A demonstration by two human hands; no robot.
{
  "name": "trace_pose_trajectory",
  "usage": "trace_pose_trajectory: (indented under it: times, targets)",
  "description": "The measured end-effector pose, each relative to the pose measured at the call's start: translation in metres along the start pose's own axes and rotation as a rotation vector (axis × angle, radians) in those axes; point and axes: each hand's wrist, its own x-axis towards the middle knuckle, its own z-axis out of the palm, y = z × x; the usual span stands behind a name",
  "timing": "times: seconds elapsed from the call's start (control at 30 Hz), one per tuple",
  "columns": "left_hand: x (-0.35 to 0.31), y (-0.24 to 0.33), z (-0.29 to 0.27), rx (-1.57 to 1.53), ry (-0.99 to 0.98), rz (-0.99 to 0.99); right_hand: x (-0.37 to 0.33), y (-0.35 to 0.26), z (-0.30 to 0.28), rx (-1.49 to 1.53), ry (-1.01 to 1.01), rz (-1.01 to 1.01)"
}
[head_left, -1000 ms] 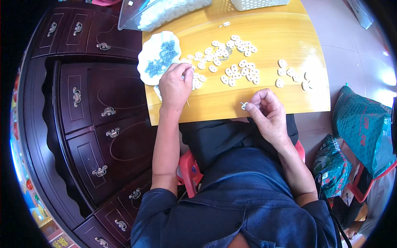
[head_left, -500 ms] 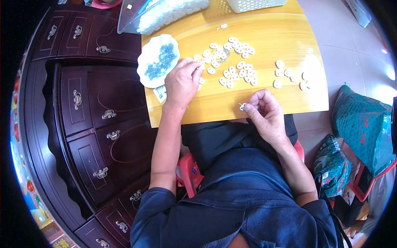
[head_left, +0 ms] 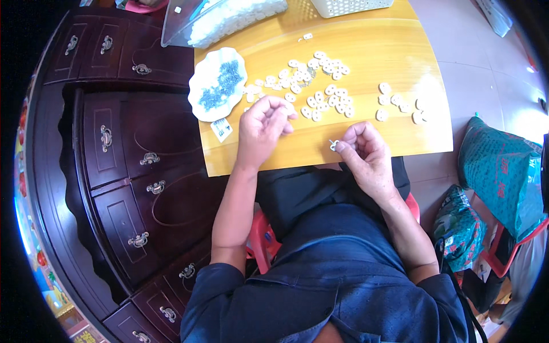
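Note:
My right hand [head_left: 369, 157] pinches a small white plastic piece with a thin metal pin [head_left: 334, 145] between thumb and forefinger, just above the table's near edge. My left hand [head_left: 264, 128] is closed, thumb against bent fingers, over the table; whatever lies between the fingertips is too small to name. Beyond and between the hands lie loose white two-hole plastic pieces [head_left: 331, 101], some with metal pins among them. A white scalloped dish [head_left: 197, 86], left of my left hand, holds many small dark metal pins [head_left: 222, 86].
The wooden table [head_left: 394, 134] ends close to my lap. At its far side stand a clear bin of white pieces [head_left: 234, 20] and a white perforated basket [head_left: 351, 6]. A dark drawer cabinet [head_left: 114, 137] flanks the left; green bags [head_left: 503, 171] stand on the right.
My left hand has moved right and nearer, away from the small white pieces beside the dish. My right hand stays almost still, keeping its hold on the white piece.

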Motion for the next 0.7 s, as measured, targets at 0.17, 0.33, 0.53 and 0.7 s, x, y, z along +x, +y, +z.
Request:
trace_pose_trajectory:
  times: [0.17, 0.33, 0.53, 0.7]
  targets:
    - [-0.02, -0.002, 0.016, -0.225, -0.074, -0.098, -0.001, -0.003, 0.003, -0.003, -0.002, -0.015]
    - [-0.03, -0.009, 0.02, -0.203, -0.091, -0.127, -0.001, -0.007, 0.004, 0.014, 0.006, 0.004]
    - [-0.035, -0.001, 0.026, -0.211, -0.149, -0.043, -0.002, 0.0, 0.001, -0.034, 0.005, -0.026]
    - [-0.04, 0.005, 0.033, -0.149, -0.151, -0.034, -0.003, -0.006, 0.006, 0.008, -0.003, -0.011]
